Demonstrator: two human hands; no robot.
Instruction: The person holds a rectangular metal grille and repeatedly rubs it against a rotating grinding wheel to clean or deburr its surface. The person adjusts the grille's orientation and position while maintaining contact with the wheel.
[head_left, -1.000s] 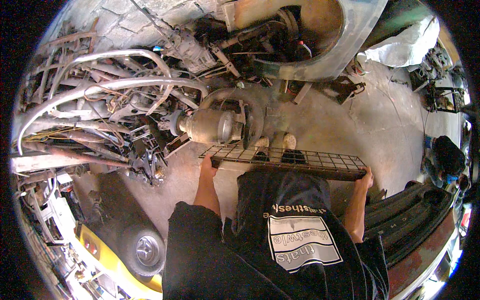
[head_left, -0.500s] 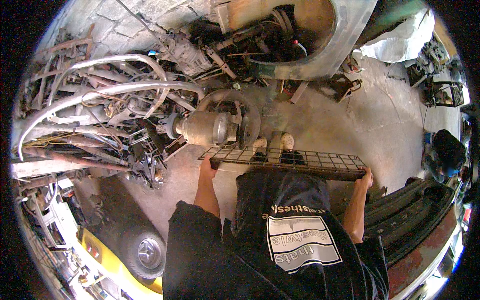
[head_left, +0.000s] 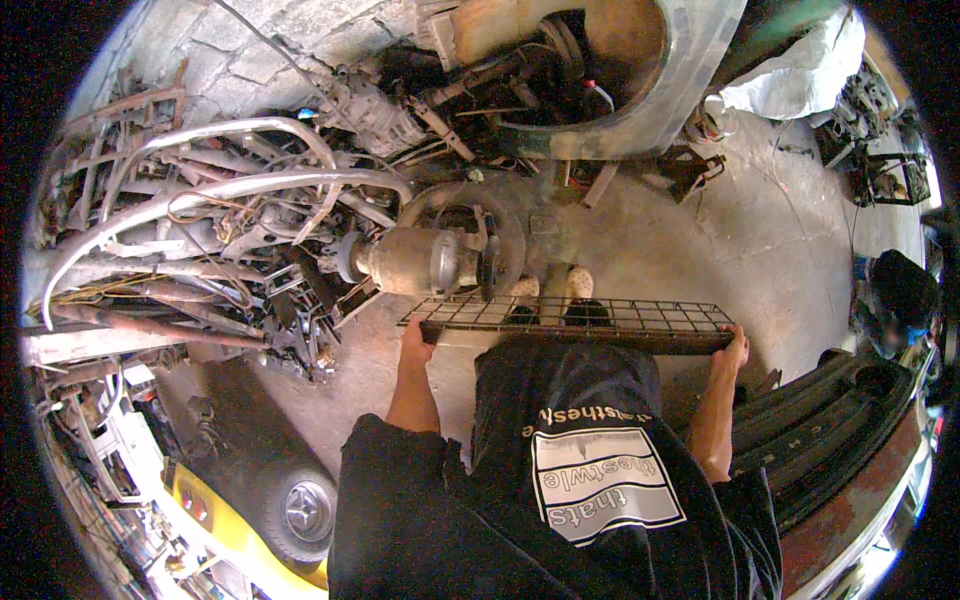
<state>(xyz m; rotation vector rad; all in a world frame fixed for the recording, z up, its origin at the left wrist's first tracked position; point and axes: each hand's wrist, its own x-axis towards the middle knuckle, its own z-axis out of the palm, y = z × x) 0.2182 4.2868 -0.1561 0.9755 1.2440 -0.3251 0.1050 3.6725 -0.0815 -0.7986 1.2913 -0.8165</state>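
A long, narrow metal wire-grid rack [head_left: 650, 324] spans the space in front of my waist, roughly level. My left hand [head_left: 416, 337] is closed around its left end, beside the cylindrical metal machine part [head_left: 412, 260]. On the opposite end, my right hand [head_left: 736, 350] grips the corner, its fingers partly hidden by the frame. Through the wire squares I see my shoes [head_left: 585, 312] on the concrete floor. A dark solid strip runs along the rack's near side.
Piled metal pipes and curved bars [head_left: 230, 190] fill the left. A large grey panel with a round opening [head_left: 600, 140] stands ahead. At lower left are a wheel [head_left: 303, 510] and a yellow body part [head_left: 215, 515]. A black ribbed liner [head_left: 820, 430] lies right, with a person [head_left: 900, 290] beyond.
The right end of the rack has risen slightly, so it sits more level. Both hands keep their hold, and the whole view has shifted a little.
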